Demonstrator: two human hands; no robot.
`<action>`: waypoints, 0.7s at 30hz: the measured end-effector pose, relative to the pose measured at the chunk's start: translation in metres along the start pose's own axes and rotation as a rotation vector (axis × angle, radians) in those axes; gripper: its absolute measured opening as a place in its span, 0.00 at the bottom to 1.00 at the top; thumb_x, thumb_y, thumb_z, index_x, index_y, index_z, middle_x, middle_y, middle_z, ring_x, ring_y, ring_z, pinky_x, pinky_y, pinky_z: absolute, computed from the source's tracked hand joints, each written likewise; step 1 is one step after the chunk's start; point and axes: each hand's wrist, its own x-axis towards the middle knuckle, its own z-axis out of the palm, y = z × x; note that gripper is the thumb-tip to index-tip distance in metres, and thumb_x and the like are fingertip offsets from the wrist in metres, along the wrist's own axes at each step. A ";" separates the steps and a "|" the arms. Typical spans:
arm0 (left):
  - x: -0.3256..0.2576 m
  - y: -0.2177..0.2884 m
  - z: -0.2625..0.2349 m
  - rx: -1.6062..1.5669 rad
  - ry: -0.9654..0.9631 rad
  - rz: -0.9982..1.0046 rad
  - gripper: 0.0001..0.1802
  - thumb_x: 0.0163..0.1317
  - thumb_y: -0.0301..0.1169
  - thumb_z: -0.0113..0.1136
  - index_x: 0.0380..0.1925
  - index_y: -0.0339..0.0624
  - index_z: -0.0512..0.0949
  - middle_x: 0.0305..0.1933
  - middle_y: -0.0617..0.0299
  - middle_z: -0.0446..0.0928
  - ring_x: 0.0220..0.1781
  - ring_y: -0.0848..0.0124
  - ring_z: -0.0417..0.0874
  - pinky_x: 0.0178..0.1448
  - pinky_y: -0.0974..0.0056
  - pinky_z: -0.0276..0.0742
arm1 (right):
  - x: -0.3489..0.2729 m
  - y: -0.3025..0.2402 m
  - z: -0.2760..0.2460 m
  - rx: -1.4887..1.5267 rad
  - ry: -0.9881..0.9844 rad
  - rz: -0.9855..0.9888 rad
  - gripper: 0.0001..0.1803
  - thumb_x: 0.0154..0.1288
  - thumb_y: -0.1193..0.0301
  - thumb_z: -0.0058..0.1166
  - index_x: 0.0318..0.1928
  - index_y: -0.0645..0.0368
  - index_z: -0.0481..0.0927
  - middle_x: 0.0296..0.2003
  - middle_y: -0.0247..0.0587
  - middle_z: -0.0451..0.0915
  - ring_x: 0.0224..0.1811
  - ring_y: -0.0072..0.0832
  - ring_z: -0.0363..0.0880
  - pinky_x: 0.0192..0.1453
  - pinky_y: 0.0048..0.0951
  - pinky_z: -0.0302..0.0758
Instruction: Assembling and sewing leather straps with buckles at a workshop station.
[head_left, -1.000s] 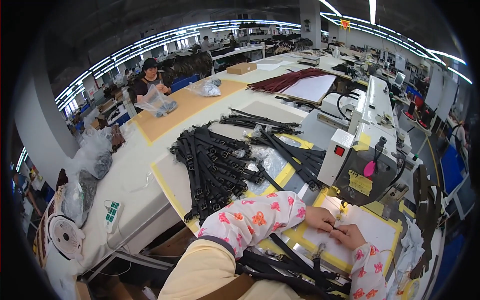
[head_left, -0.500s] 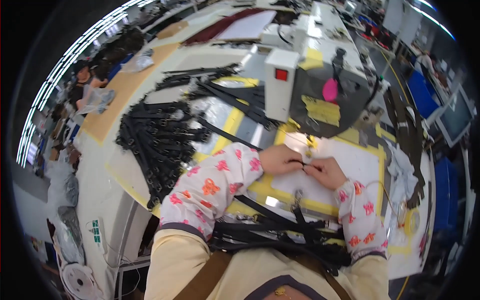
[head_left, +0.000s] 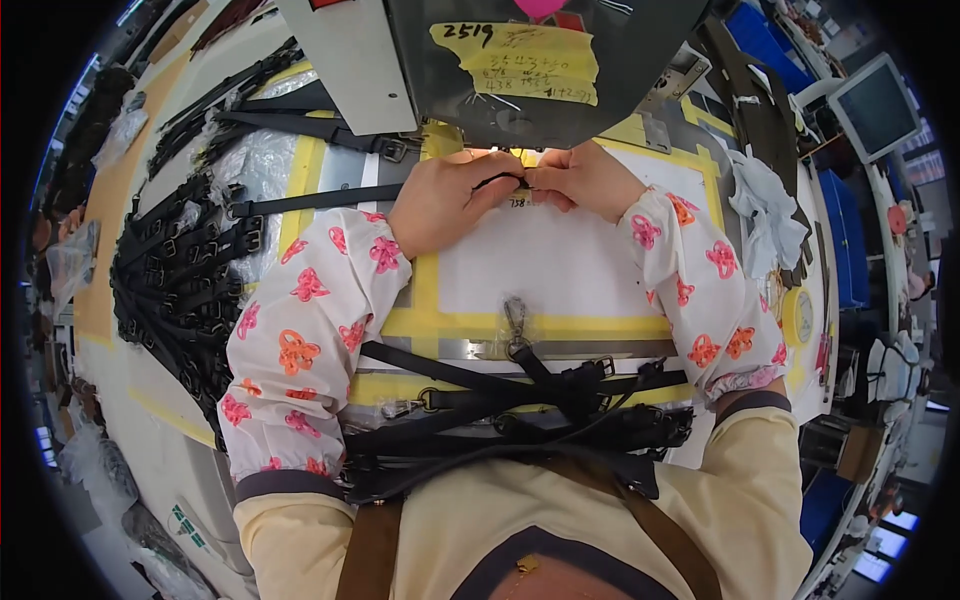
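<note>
Pinching a thin black strap [head_left: 500,180] between both hands, right under the sewing machine [head_left: 520,70]. Left hand [head_left: 445,200] is curled tight, fingertips closed on the strap's left part; right hand [head_left: 585,180] is closed on its right end, thumb and fingers pressed together. Hands nearly touch, knuckles just beside each other. Strap sits on the white panel [head_left: 560,265], which is edged with yellow tape [head_left: 520,322], and runs left across the table. Both forearms wear white sleeves [head_left: 300,340] with orange-pink flowers. More black straps [head_left: 530,395] with metal buckles lie bunched at the near table edge, against the person's body. A big strap pile [head_left: 190,280] lies well left. White cloth [head_left: 765,205] lies right of the panel.
</note>
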 end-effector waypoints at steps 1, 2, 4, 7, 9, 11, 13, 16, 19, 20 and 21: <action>-0.001 -0.003 0.002 0.005 0.012 0.029 0.11 0.57 0.33 0.56 0.41 0.50 0.76 0.34 0.59 0.77 0.30 0.59 0.79 0.34 0.62 0.75 | 0.002 0.002 -0.001 0.065 -0.010 0.016 0.12 0.58 0.68 0.53 0.23 0.64 0.80 0.19 0.33 0.78 0.17 0.17 0.71 0.23 0.19 0.68; -0.003 -0.007 0.006 0.073 0.023 0.086 0.12 0.56 0.34 0.57 0.42 0.53 0.77 0.34 0.60 0.77 0.30 0.60 0.79 0.32 0.63 0.75 | 0.002 0.004 -0.003 0.104 -0.014 0.058 0.12 0.58 0.68 0.52 0.24 0.64 0.79 0.19 0.34 0.77 0.17 0.18 0.71 0.22 0.18 0.67; 0.001 -0.001 0.002 0.110 -0.045 0.061 0.12 0.56 0.31 0.57 0.42 0.52 0.77 0.35 0.61 0.77 0.30 0.61 0.78 0.34 0.63 0.75 | 0.001 0.003 -0.008 0.071 0.018 0.148 0.12 0.58 0.68 0.52 0.24 0.64 0.78 0.17 0.34 0.76 0.17 0.18 0.70 0.21 0.19 0.66; 0.004 -0.003 -0.004 0.156 -0.125 0.032 0.12 0.57 0.30 0.56 0.43 0.53 0.77 0.36 0.60 0.77 0.32 0.61 0.78 0.34 0.63 0.74 | 0.003 -0.007 -0.011 0.022 -0.018 0.282 0.12 0.60 0.65 0.51 0.25 0.61 0.76 0.18 0.33 0.74 0.16 0.16 0.67 0.19 0.18 0.62; 0.006 -0.009 -0.008 0.153 -0.138 0.033 0.12 0.57 0.33 0.56 0.43 0.54 0.77 0.36 0.60 0.78 0.32 0.60 0.79 0.33 0.62 0.75 | 0.009 -0.007 -0.013 0.005 -0.077 0.336 0.13 0.61 0.63 0.52 0.25 0.58 0.74 0.19 0.31 0.73 0.16 0.15 0.65 0.19 0.18 0.59; 0.009 -0.016 -0.015 0.090 -0.172 0.021 0.13 0.57 0.32 0.55 0.43 0.54 0.76 0.34 0.59 0.78 0.33 0.58 0.79 0.36 0.60 0.74 | 0.018 -0.003 -0.017 0.118 -0.202 0.392 0.15 0.62 0.60 0.51 0.24 0.57 0.72 0.16 0.30 0.72 0.15 0.15 0.64 0.16 0.19 0.57; 0.010 -0.022 -0.015 0.048 -0.182 0.009 0.12 0.58 0.31 0.55 0.43 0.54 0.77 0.34 0.59 0.79 0.34 0.57 0.79 0.38 0.59 0.74 | 0.018 -0.004 -0.018 0.120 -0.226 0.386 0.14 0.62 0.61 0.51 0.25 0.57 0.73 0.15 0.30 0.71 0.14 0.15 0.63 0.16 0.19 0.58; 0.008 -0.030 -0.027 0.076 -0.186 0.042 0.11 0.57 0.32 0.55 0.42 0.55 0.78 0.35 0.60 0.79 0.35 0.57 0.79 0.37 0.59 0.75 | 0.011 -0.012 -0.001 -0.044 -0.062 0.222 0.13 0.62 0.63 0.52 0.27 0.58 0.75 0.12 0.31 0.69 0.12 0.15 0.64 0.16 0.20 0.59; 0.000 -0.034 -0.018 0.111 -0.120 -0.003 0.09 0.55 0.33 0.58 0.37 0.58 0.81 0.35 0.62 0.80 0.34 0.59 0.80 0.37 0.59 0.76 | -0.014 -0.003 0.025 -0.566 0.492 -0.410 0.06 0.54 0.71 0.57 0.26 0.60 0.76 0.19 0.40 0.74 0.22 0.29 0.74 0.25 0.29 0.69; 0.000 -0.032 -0.017 0.101 -0.098 0.029 0.10 0.53 0.34 0.60 0.36 0.60 0.81 0.34 0.62 0.80 0.34 0.60 0.81 0.37 0.59 0.76 | -0.025 -0.005 0.034 -0.637 0.608 -0.653 0.06 0.50 0.73 0.59 0.25 0.61 0.76 0.22 0.43 0.77 0.26 0.36 0.77 0.29 0.33 0.72; 0.004 -0.029 -0.013 0.078 -0.069 0.113 0.11 0.52 0.34 0.60 0.36 0.60 0.81 0.33 0.64 0.81 0.34 0.61 0.81 0.38 0.59 0.76 | -0.039 -0.019 0.038 -0.526 0.515 -0.808 0.05 0.47 0.77 0.60 0.25 0.61 0.77 0.26 0.43 0.78 0.28 0.38 0.76 0.30 0.34 0.72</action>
